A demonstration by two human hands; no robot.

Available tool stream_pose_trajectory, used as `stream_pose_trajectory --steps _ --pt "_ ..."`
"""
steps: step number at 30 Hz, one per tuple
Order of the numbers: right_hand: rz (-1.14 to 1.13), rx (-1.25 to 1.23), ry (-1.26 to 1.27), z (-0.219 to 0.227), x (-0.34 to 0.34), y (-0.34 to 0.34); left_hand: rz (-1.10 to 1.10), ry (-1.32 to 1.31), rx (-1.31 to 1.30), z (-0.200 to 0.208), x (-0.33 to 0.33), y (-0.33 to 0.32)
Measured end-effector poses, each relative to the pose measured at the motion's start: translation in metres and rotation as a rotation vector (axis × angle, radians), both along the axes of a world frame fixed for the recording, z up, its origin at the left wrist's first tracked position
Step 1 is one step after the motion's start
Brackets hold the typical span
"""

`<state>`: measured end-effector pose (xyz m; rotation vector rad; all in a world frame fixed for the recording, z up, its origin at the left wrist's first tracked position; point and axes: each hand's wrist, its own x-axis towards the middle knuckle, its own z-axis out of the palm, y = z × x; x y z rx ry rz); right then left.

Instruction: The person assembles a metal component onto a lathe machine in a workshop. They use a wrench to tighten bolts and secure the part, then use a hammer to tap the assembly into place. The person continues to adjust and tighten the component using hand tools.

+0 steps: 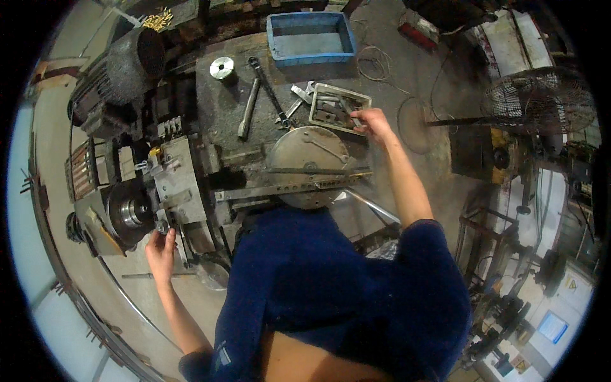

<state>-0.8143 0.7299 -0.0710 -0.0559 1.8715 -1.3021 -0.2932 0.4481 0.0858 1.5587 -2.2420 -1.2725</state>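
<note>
At the machine on the left, my left hand has its thumb and fingers round a small round metal part, just right of a shiny round chuck. My right arm stretches forward to a shallow light-rimmed tray of metal pieces. Over the tray's right side my right hand pinches the end of a slim grey metal bar; the bar's far end lies among the pieces. In front of my body a round metal disc sits behind a long perforated bar.
Left of the tray lie open-end spanners, a dark ratchet wrench and a metal bar tool. A spool-like metal cylinder and a blue bin stand behind. A fan and machinery are at right.
</note>
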Motion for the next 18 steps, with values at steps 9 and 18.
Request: stream_pose_trajectory --steps 9,18 --pt "-0.042 -0.059 0.037 0.021 0.014 0.007 -0.053 -0.198 -0.100 0.011 0.007 -0.012" --pt "0.108 -0.529 0.128 0.106 0.074 -0.028 -0.059 -0.297 -0.607 0.021 -0.023 -0.005"
